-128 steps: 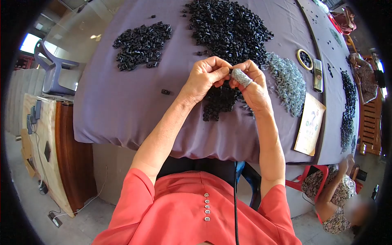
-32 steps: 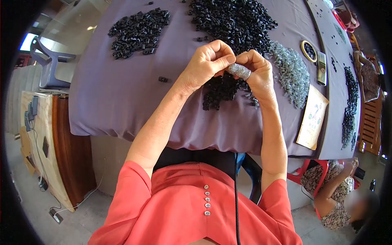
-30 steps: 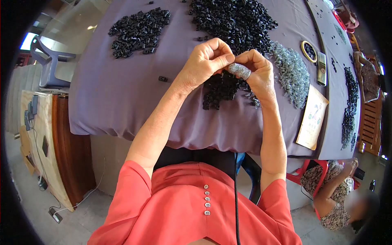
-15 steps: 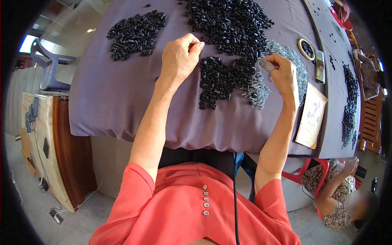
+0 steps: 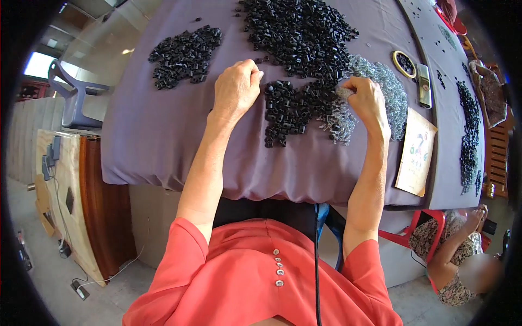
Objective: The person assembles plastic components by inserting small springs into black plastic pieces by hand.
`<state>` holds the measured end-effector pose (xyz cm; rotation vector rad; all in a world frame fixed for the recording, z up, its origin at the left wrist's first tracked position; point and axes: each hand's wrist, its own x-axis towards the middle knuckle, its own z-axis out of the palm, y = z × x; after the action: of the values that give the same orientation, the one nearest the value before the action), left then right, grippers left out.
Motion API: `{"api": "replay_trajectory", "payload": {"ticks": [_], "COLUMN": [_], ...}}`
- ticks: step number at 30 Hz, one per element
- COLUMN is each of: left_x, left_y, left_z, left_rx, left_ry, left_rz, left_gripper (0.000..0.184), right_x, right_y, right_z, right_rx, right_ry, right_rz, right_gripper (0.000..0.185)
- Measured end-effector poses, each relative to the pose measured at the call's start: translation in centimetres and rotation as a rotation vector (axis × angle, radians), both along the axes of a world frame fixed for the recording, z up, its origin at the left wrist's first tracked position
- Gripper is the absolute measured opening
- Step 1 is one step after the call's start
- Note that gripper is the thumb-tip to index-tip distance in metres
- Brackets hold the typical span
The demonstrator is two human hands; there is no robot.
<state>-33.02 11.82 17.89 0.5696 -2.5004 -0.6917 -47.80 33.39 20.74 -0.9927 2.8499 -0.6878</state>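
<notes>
My left hand (image 5: 238, 89) is closed above the purple cloth, left of the black pieces; whatever its curled fingers hold is hidden. My right hand (image 5: 368, 102) is also closed, fingertips pinched over the edge of the small clear coil springs (image 5: 383, 87). Something greyish shows at its fingertips, too blurred to name. Between my hands lies a smaller pile of short black tubular pieces (image 5: 285, 111). Behind it spreads a large heap of the same black pieces (image 5: 299, 35). A separate black pile (image 5: 187, 54) sits at the far left.
The purple cloth (image 5: 157, 141) covers the table. At right are a tape roll (image 5: 404, 64), a flat box (image 5: 424, 86) and a printed booklet (image 5: 416, 152). A person (image 5: 454, 261) sits at the lower right. A grey chair (image 5: 79, 98) stands left.
My left hand has turned more knuckles-up and lowered slightly. My right hand has shifted a little left and down, toward the springs. The whole view has moved slightly.
</notes>
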Motion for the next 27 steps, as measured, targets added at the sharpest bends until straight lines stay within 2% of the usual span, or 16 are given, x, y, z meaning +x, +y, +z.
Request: {"api": "replay_trajectory", "payload": {"ticks": [4,13,16,19,27], "left_x": [1.4,4.3,4.1,2.9,0.8], "left_y": [-0.1,-1.5,-0.6,0.3,0.0], "left_z": [-0.3,-1.9,-1.3,0.2,0.4], "left_rx": [-0.064,-0.187,-0.274,-0.341,-0.275], "left_ry": [0.057,0.115,0.115,0.154,-0.041], "left_rz": [-0.027,-0.014,0.068,0.048,0.014], "left_gripper": [0.010,0.007,0.008,0.008,0.006], "right_x": [0.5,0.4,0.7,0.3,0.1], "right_y": [-0.1,-0.2,-0.4,-0.3,-0.2], "right_z": [0.1,-0.4,-0.3,-0.7,-1.2], "right_rx": [0.037,0.068,0.030,-0.039,-0.029], "right_ry": [0.069,0.037,0.060,0.077,0.124], "right_rz": [0.058,0.068,0.057,0.069,0.123], "right_gripper": [0.014,0.013,0.013,0.011,0.015]}}
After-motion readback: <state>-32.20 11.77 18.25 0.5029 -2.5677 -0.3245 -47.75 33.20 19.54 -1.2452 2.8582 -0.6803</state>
